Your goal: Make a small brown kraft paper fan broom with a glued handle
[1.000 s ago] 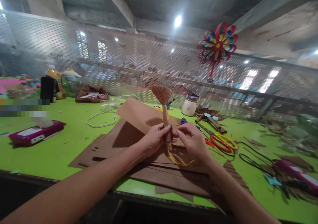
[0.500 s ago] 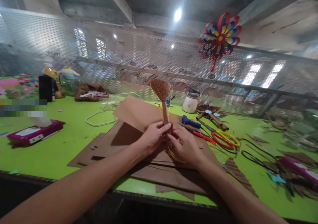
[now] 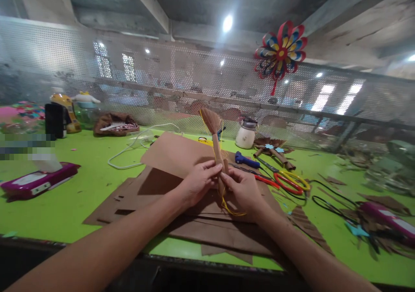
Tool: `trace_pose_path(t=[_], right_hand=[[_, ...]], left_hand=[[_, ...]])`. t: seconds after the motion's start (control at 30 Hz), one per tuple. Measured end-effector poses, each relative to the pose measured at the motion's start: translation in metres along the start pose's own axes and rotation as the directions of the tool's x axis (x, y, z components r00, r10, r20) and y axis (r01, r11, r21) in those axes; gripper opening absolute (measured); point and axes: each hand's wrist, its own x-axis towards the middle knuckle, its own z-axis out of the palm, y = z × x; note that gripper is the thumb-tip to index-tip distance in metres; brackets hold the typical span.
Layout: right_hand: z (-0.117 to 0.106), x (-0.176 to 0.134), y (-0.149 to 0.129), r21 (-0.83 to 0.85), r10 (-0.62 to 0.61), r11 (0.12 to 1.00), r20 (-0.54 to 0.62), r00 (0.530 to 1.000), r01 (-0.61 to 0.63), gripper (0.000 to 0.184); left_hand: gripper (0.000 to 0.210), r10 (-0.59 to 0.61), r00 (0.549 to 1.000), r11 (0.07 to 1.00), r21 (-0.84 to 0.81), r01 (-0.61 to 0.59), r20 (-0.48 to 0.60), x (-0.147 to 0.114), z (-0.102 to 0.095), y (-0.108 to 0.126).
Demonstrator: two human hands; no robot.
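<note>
Between my hands stands a pleated brown paper fan (image 3: 212, 121), its folds spread at the top above a narrow rolled paper stem. My left hand (image 3: 201, 180) pinches the stem from the left, thumb across it. On the right, my right hand (image 3: 241, 187) has its thumb and fingers closed on the lower stem and a loose paper flap there. Yellow string (image 3: 231, 210) runs along the fan's sides and hangs in a loop below my fingers. Beneath lie stacked brown paper sheets (image 3: 155, 197); a paler sheet (image 3: 171, 151) rests on top at the left.
Right of my hands lie a blue-handled glue gun (image 3: 246, 160) and scissors with red and yellow handles (image 3: 293, 182). A white jar (image 3: 245, 135) stands behind them. Purple tissue packs (image 3: 40, 180) sit at left and right. Paper scraps and black cable (image 3: 333, 201) lie at right.
The fan leans more to the left and has turned slightly, showing its folds more narrowly. A paper flap beside the stem shows more clearly. Both hands keep their hold.
</note>
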Motion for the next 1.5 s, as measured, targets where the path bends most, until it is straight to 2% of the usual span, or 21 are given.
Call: trace_pose_path(t=[0.13, 0.33, 0.47, 0.7, 0.83, 1.13, 1.33, 1.5], right_hand=[[-0.005, 0.002, 0.005, 0.108, 0.076, 0.991, 0.009, 0.997, -0.077, 0.029], [-0.008, 0.002, 0.008, 0.015, 0.032, 0.999, 0.018, 0.999, -0.032, 0.03], [-0.007, 0.003, 0.009, 0.03, -0.01, 0.999, 0.014, 1.0, 0.01, 0.027], [-0.006, 0.002, 0.011, 0.133, 0.069, 0.988, 0.069, 0.995, -0.078, 0.027], [-0.005, 0.003, 0.017, 0.025, 0.079, 0.997, 0.017, 0.997, -0.079, 0.027], [-0.006, 0.002, 0.02, -0.189, -0.048, 0.981, -0.01, 0.999, 0.046, 0.024], [-0.004, -0.003, 0.02, -0.429, -0.239, 0.877, 0.0, 0.971, 0.216, 0.027], [-0.003, -0.004, 0.024, -0.499, -0.298, 0.814, 0.081, 0.951, 0.298, 0.031]], left_hand=[[0.029, -0.01, 0.998, 1.0, -0.001, 0.01, 0.069, 0.0, -0.002, 0.002], [0.028, 0.007, 0.996, 0.999, 0.031, -0.01, 0.09, 0.003, -0.005, -0.002], [0.024, 0.008, 0.997, 0.999, 0.039, -0.012, 0.081, 0.003, -0.006, -0.002], [0.028, -0.026, 0.995, 0.999, 0.041, 0.022, 0.101, 0.004, -0.01, -0.002], [0.026, -0.064, 0.998, 0.996, 0.07, 0.064, 0.011, 0.005, -0.01, -0.004], [0.028, -0.066, 0.998, 0.994, 0.084, 0.068, -0.024, 0.003, -0.007, -0.005], [0.024, -0.025, 0.994, 0.987, 0.153, 0.041, -0.103, 0.003, -0.006, -0.008], [0.018, 0.011, 0.996, 0.976, 0.217, 0.009, -0.093, 0.005, -0.008, -0.012]])
